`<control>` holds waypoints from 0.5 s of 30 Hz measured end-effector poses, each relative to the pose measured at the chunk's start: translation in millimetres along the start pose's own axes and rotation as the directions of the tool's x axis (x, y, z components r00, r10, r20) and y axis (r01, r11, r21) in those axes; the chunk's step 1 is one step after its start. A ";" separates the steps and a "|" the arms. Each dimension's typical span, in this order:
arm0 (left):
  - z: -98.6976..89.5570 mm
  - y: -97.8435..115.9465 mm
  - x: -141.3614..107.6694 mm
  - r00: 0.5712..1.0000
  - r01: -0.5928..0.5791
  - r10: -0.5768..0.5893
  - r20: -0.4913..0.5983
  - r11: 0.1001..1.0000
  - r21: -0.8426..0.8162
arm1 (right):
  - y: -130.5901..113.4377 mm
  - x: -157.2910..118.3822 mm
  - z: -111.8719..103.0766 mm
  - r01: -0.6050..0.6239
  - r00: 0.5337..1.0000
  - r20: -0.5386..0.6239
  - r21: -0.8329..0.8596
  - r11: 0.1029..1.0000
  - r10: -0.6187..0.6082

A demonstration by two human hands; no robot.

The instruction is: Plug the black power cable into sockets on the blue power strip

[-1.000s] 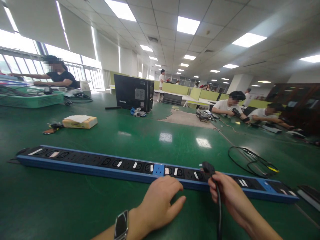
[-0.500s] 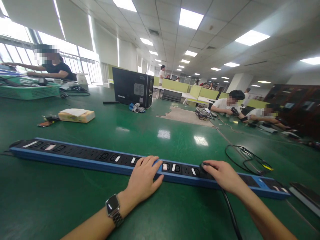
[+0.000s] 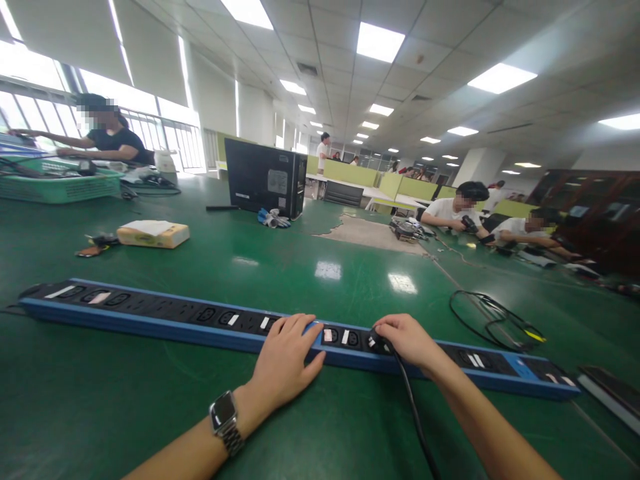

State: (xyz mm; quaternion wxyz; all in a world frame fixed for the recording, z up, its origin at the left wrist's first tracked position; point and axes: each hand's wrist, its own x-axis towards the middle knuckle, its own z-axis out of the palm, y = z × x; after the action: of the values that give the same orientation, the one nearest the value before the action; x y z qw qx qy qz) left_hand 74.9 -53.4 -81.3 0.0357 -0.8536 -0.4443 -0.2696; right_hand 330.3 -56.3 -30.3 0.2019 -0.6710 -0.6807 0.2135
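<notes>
Right hand [image 3: 407,339], pinching plug [image 3: 379,343], shifted left along power strip [image 3: 150,325]; left hand [image 3: 287,355] rests on strip, fingers loosely together; pins [image 3: 371,343] exposed, plug looks not yet seated

Your left forearm [image 3: 175,445] reaches in from the lower left, its wrist [image 3: 246,401] nearly straight. Your left hand [image 3: 287,357] lies palm down, its fingers [image 3: 296,325] lightly bent and close together, with the thumb [image 3: 315,368] spread away to the right. Your right forearm [image 3: 483,403] slants in from the lower right. Your right hand [image 3: 406,338] is knuckles up, fingertips [image 3: 383,325] gathered in a grip and aimed left; its underside is hidden.
</notes>
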 end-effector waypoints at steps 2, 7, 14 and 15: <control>0.5 -0.4 0.1 1.000 -0.005 0.005 -0.007 1.000 0.004 | -5.3 0.0 0.7 -0.012 0.999 -0.034 -0.058 0.998 0.010; 1.0 -0.3 0.2 1.000 -0.007 0.007 -0.004 1.000 -0.007 | -19.1 0.9 4.6 -0.079 0.993 -0.103 -0.210 0.975 0.059; -0.4 -0.5 -1.9 1.000 -0.006 0.006 -0.002 1.000 -0.017 | -17.3 9.4 4.7 -0.102 0.994 -0.069 -0.242 0.965 0.088; -0.1 -0.7 -2.0 1.000 -0.007 0.007 -0.003 1.000 -0.019 | -16.2 10.4 4.3 -0.098 0.995 -0.060 -0.240 0.966 0.086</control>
State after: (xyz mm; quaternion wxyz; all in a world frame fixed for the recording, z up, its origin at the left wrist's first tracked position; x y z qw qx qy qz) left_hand 73.3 -54.5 -82.3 0.0294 -0.8550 -0.4387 -0.2751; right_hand 314.2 -46.1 -24.8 0.1249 -0.7265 -0.6647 0.1216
